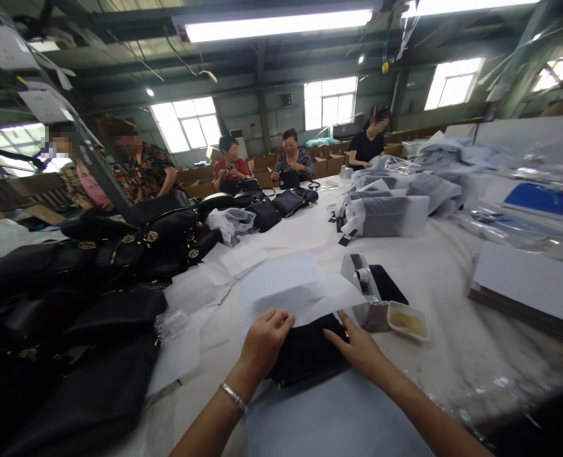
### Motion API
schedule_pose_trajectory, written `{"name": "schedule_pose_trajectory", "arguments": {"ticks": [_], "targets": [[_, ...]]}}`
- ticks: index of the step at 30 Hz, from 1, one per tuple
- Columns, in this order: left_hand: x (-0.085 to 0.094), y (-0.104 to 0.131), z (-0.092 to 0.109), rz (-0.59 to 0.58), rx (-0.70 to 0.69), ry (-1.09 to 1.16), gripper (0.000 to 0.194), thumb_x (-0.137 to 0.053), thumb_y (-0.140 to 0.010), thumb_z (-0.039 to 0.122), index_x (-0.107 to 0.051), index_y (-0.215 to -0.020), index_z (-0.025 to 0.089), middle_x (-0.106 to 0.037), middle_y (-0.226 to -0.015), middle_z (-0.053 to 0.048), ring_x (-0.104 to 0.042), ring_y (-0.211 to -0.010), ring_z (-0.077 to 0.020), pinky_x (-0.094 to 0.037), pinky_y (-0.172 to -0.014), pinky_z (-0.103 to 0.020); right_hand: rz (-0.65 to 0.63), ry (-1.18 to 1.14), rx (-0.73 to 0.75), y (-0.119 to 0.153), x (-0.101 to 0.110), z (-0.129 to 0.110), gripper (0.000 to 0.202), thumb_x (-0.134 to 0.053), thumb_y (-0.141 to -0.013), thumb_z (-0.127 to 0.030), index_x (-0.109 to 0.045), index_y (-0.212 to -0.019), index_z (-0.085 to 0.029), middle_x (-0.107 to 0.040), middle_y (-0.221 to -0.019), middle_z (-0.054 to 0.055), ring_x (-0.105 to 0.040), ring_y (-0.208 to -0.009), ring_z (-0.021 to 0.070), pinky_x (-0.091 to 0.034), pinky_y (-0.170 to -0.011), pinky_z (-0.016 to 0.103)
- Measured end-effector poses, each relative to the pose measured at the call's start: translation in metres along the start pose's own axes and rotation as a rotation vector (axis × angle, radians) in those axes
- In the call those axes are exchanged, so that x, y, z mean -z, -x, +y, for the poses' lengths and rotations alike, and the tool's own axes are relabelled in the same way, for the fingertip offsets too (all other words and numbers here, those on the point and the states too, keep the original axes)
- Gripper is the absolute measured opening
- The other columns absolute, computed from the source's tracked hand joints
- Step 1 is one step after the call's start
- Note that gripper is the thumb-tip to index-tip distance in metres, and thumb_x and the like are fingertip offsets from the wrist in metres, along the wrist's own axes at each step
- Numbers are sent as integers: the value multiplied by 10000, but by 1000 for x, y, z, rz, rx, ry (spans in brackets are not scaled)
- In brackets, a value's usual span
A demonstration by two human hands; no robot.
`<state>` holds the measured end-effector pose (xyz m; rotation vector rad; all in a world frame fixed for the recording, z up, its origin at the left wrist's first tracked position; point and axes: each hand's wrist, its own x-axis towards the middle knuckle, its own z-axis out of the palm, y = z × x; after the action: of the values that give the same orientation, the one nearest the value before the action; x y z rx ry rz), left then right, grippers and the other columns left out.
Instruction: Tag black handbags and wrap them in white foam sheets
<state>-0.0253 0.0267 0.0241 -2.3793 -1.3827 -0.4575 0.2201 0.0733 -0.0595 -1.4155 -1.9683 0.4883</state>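
Note:
A black bag (pixel 310 355) lies on the white-covered table in front of me, over a pale sheet (pixel 338 419). My left hand (pixel 266 339) is at its upper left, fingers pinched on the near edge of a thin white paper sheet (pixel 310 298). That sheet spreads out beyond the bag's far side. On the right, my right hand (pixel 357 346) rests on the bag's right end, thumb over the top and fingers at its far corner, partly under the paper. A silver bracelet circles my left wrist.
Black bags (pixel 114 317) are heaped at the left. A tape dispenser (pixel 361 279) and a small plastic tray (pixel 407 322) stand beyond my right hand. Stacked boards (pixel 533 285) lie at the right, wrapped bags (pixel 390 212) farther back. Several people work around the table.

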Motion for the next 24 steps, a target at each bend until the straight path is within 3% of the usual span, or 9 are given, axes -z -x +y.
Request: {"name": "schedule_pose_trajectory", "arguments": {"ticks": [6,12,15,18,21,24], "targets": [[-5,9,15,-14,-13,36,219,-487,-939,97,-612,-1098,180,-657,-984,-53,-615,-873,-179,-566,-791,-308,11,60,56,9,8,-6,356,-561,-898,-434,-637,-1134,-178,-744,-1009,125,-711,-954,296,-591,-793,398],[-7,18,28,-18,0,56,229,-505,-937,119,-611,-1130,182,-660,-998,-65,-616,-864,-190,-561,-787,-331,77,303,87,38,56,-25,197,-533,-929,-380,-684,-964,-259,-743,-915,55,-714,-756,258,-570,-619,353],[-6,18,34,4,38,62,209,-513,-943,158,-628,-1115,186,-672,-979,-61,-626,-850,-197,-567,-777,-344,116,249,252,30,62,-42,263,-495,-959,-340,-655,-1142,-239,-708,-1119,89,-679,-992,267,-564,-834,395],[-6,17,41,3,85,69,212,-501,-958,227,-634,-1114,175,-666,-1100,-102,-631,-991,-228,-558,-865,-392,-5,223,454,10,47,-49,477,-591,-912,-345,-522,-1367,-220,-491,-1446,126,-442,-1335,317,-411,-1077,500],[-6,22,52,-37,122,81,299,-506,-959,299,-602,-1193,139,-582,-1334,-151,-529,-1248,-286,-471,-1031,-465,-145,244,486,2,34,-40,550,-642,-881,-354,-497,-1398,-235,-386,-1518,130,-325,-1404,348,-326,-1108,584],[-8,32,62,-91,146,110,439,-486,-964,378,-524,-1310,110,-528,-1409,-173,-468,-1324,-312,-419,-1077,-504,-188,198,503,17,44,-25,451,-627,-894,-357,-573,-1330,-255,-411,-1508,105,-301,-1418,334,-287,-1129,581]]}}
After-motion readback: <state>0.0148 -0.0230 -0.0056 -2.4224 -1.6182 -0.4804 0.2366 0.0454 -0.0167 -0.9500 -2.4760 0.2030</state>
